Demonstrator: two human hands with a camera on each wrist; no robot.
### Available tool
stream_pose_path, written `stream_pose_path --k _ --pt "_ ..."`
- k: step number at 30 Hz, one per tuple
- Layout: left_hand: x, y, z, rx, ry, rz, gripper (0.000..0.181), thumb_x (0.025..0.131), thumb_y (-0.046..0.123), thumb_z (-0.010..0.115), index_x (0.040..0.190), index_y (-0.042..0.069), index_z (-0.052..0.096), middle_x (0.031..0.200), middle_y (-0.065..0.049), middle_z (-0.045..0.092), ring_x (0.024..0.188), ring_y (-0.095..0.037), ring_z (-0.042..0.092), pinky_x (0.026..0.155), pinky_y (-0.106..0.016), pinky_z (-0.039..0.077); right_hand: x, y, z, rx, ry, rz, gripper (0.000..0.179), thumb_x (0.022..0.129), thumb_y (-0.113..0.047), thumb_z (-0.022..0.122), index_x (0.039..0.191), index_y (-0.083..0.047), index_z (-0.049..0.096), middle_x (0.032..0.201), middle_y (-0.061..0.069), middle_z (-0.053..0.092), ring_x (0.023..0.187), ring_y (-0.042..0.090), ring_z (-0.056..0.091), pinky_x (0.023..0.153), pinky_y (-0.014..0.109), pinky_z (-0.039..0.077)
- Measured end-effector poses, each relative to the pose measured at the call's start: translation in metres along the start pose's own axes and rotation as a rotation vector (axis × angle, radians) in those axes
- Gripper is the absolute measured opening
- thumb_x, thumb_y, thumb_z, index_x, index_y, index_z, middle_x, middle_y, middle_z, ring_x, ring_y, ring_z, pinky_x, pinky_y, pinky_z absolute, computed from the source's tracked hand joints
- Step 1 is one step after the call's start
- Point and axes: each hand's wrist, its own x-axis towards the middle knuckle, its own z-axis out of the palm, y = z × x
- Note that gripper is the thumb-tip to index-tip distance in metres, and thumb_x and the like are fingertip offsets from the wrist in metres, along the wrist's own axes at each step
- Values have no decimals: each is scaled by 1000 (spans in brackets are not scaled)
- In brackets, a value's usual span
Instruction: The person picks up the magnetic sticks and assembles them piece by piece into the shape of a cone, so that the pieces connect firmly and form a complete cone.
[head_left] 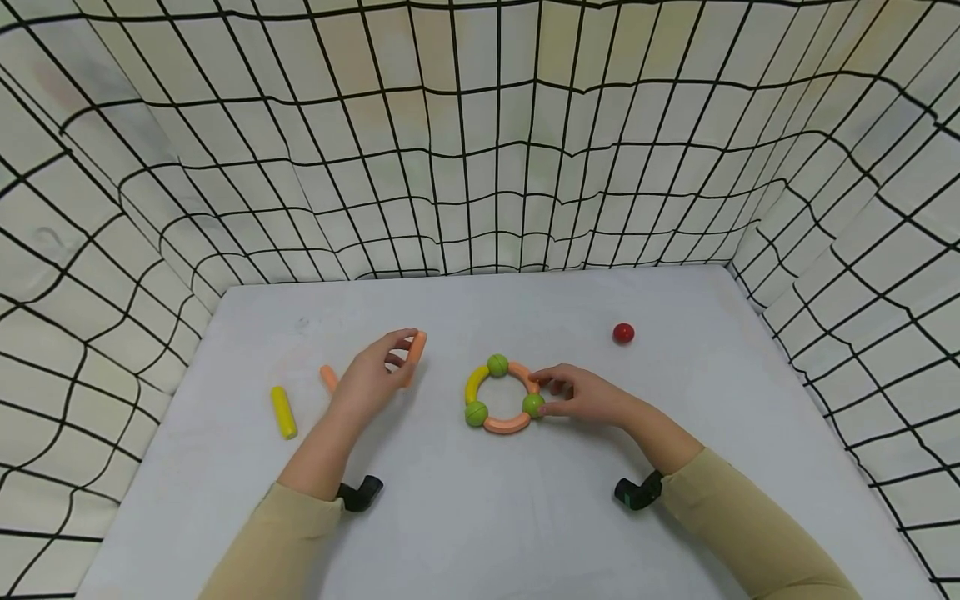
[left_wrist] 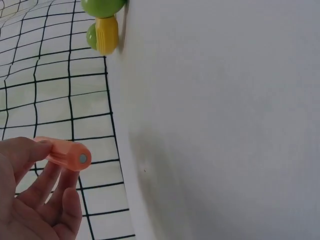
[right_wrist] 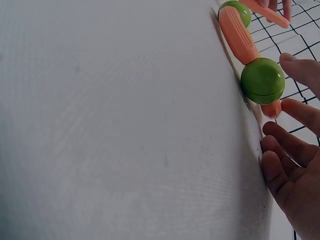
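My left hand (head_left: pixel 367 379) pinches a short orange magnetic rod (head_left: pixel 416 348) between thumb and fingers, raised above the table. A greyish metal disc shows in the rod's end in the left wrist view. Right of it lies a ring made of curved rods and green balls: a yellow curved rod (head_left: pixel 472 385), two orange ones, a ball (head_left: pixel 497 365) at the top, another (head_left: pixel 476 413) at lower left and a third (head_left: pixel 533 405) at lower right. My right hand (head_left: pixel 588 396) rests at the ring's right side, index fingertip against the orange curved rod (head_left: pixel 519 372), thumb beside the lower-right ball.
A yellow rod (head_left: pixel 283 412) lies at the left of the white table (head_left: pixel 480 517). Another orange rod (head_left: pixel 328 377) is partly hidden behind my left hand. A red ball (head_left: pixel 623 333) sits toward the back right. Black netting (head_left: pixel 480 175) surrounds the table's back and sides.
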Motion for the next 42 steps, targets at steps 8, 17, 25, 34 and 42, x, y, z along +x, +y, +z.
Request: stream_pose_path --k 8,17,25,34,42 --pt "8 21 16 -53 5 42 50 98 18 61 146 26 47 130 -1 59 106 -23 59 81 -39 52 -1 -2 -1 6 -1 -1 57 89 -34 76 139 -16 56 116 0 57 105 19 51 89 37 45" --pt "17 41 34 -121 6 85 50 97 14 63 143 25 48 126 -1 58 102 -22 59 86 -40 51 2 2 0 4 10 -5 53 90 -34 75 136 -16 58 117 -1 59 104 18 52 88 37 45" --pt "22 50 46 -156 -37 97 49 97 17 64 143 26 47 125 0 58 102 -22 58 88 -40 51 3 2 1 3 17 3 52 89 -33 75 136 -17 59 118 -2 59 103 17 52 89 37 44" --pt "30 57 56 -155 -51 121 49 97 16 65 142 24 47 124 1 58 103 -20 59 89 -39 51 3 2 1 7 19 2 50 90 -32 75 135 -17 59 117 -2 59 103 18 52 88 36 45" --pt "33 65 61 -163 -76 100 49 95 18 68 140 20 49 124 -1 57 108 -23 59 91 -38 51 3 3 1 2 19 -1 51 89 -34 75 135 -17 59 117 -2 59 101 17 52 87 35 45"
